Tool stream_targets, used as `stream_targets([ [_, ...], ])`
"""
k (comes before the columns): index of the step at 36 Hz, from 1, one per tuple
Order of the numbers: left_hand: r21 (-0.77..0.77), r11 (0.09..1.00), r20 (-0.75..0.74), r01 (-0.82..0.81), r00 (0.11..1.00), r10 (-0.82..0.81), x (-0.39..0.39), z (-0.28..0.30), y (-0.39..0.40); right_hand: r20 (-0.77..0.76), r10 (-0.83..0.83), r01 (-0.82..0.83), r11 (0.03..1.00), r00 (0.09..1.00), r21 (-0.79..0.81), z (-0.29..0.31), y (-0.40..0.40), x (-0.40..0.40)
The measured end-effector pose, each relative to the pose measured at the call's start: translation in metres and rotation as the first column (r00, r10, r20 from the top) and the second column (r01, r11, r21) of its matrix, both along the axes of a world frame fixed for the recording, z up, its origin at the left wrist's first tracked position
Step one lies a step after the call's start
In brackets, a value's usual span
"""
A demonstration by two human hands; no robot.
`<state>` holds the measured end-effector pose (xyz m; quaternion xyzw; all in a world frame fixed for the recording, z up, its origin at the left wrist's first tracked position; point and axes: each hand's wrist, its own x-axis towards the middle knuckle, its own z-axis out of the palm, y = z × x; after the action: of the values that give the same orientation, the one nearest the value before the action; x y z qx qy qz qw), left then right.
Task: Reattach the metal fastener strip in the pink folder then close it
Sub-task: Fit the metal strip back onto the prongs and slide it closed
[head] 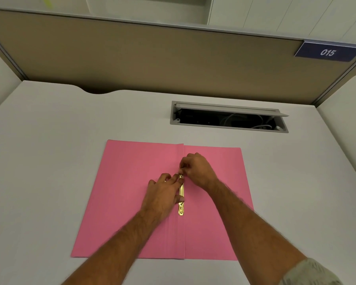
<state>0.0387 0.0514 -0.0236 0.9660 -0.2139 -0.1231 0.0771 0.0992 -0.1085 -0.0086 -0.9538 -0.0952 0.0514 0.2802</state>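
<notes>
White office desk [49, 161] carries an open pink paper folder [121, 202] lying flat mid-desk, toward the front edge. The left hand [162, 196] presses loosely spread fingers and thumb on the gold metal fastener strip [181, 191], whose long axis runs front-to-back along the folder's crease. The right hand [197, 169] pinches its far end. Toward the rear right, an open grey cable recess [228, 127] holds white cables [234, 118].

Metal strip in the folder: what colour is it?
The metal strip is shiny gold, clearest in the head view.

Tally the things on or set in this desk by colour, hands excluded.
Pink: 1, folder
Gold: 1, strip
Grey: 1, cable hatch
Total: 3
</notes>
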Motion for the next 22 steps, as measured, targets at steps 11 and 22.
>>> stream_targets([
  [11,-0.036,0.999,-0.01,-0.028,1.0,0.028,-0.0045,-0.0018,-0.0011,-0.046,0.002,0.001,0.998,0.999,0.062,0.0012,-0.0003,0.0014],
  [22,-0.047,0.998,-0.032,-0.043,0.999,0.041,-0.0036,-0.0069,0.001,-0.149,-0.156,0.169,0.983,0.976,0.077,0.0068,0.0089,0.0066],
])
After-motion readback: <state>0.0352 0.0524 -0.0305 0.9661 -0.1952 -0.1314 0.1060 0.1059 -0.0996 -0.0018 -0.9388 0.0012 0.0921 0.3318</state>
